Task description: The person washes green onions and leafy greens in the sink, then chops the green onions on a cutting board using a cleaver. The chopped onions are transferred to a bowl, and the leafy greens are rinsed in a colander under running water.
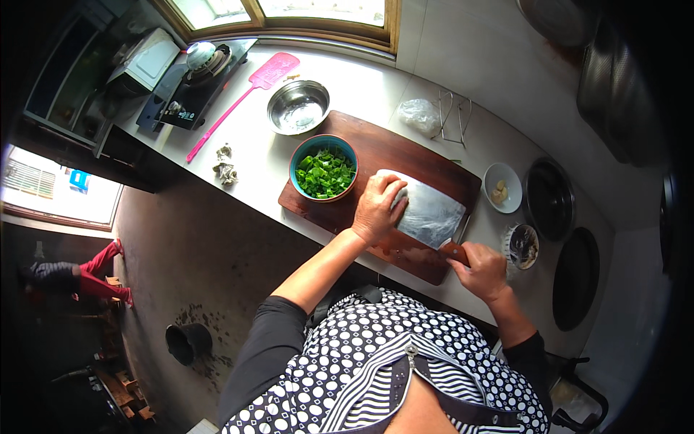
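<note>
My right hand (481, 268) is closed around the wooden handle of a cleaver (428, 211), whose broad steel blade lies tilted nearly flat above a dark wooden cutting board (379, 149). At the blade's left end is my left hand (379, 209), its fingers bent against the metal. What lies under the blade and those fingers is hidden. On the board's left part, a blue-lined bowl (293, 182) holds chopped green leaves (325, 173). Behind it stands a steel bowl (276, 116). Right of the board, a small white bowl (501, 173) holds pale peeled cloves, seemingly garlic.
A pink fly swatter (274, 70) lies left, near a cooktop (187, 103). Behind the board are a plastic bag (420, 115) and a wire rack (455, 119). Dark round pans (548, 199) and a film-covered bowl (521, 247) stand right. A black bucket (188, 344) and another person (76, 276) are beyond the counter.
</note>
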Available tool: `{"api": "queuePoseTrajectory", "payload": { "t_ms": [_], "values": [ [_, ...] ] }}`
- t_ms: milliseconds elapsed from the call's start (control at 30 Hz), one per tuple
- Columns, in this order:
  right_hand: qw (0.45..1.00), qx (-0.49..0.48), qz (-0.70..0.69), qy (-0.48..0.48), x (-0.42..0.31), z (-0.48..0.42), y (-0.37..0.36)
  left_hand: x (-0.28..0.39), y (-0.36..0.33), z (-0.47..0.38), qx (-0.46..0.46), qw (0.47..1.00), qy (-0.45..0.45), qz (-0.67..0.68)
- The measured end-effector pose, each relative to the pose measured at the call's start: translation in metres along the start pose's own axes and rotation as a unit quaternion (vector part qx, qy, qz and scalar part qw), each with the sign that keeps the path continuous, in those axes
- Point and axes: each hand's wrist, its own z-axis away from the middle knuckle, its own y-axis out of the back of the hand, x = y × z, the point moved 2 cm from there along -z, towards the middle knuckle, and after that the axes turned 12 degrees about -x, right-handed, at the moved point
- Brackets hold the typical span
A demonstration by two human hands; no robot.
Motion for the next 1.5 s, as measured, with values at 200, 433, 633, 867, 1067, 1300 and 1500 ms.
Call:
{"api": "queuePoseTrajectory", "payload": {
  "t_ms": [200, 433, 633, 867, 1067, 1300, 1500],
  "values": [
    [0.993, 0.057, 0.068, 0.073, -0.011, -0.038, 0.062, -0.031, 0.08, -0.017, 0.146, 0.981, 0.008, -0.129],
    [0.993, 0.064, 0.086, 0.044, 0.006, -0.034, 0.077, -0.073, 0.11, -0.009, 0.021, 0.992, 0.057, -0.11],
    [0.997, 0.036, 0.064, 0.027, 0.012, -0.023, 0.059, -0.065, 0.109, -0.014, -0.02, 0.972, 0.091, -0.215],
    [1.0, -0.019, 0.005, -0.005, 0.03, 0.021, 0.014, -0.007, 0.058, 0.075, 0.013, 0.996, 0.02, -0.087],
    [0.996, -0.08, -0.005, -0.027, 0.041, 0.065, -0.017, -0.032, 0.02, 0.131, -0.04, 0.956, 0.209, -0.202],
    [0.996, -0.086, -0.001, -0.007, 0.044, 0.045, -0.032, -0.058, -0.002, 0.111, -0.06, 0.974, 0.158, -0.154],
    [0.996, -0.078, -0.02, 0.032, 0.035, 0.015, -0.049, -0.064, -0.03, 0.066, -0.008, 0.985, 0.156, -0.077]
  ]
}}
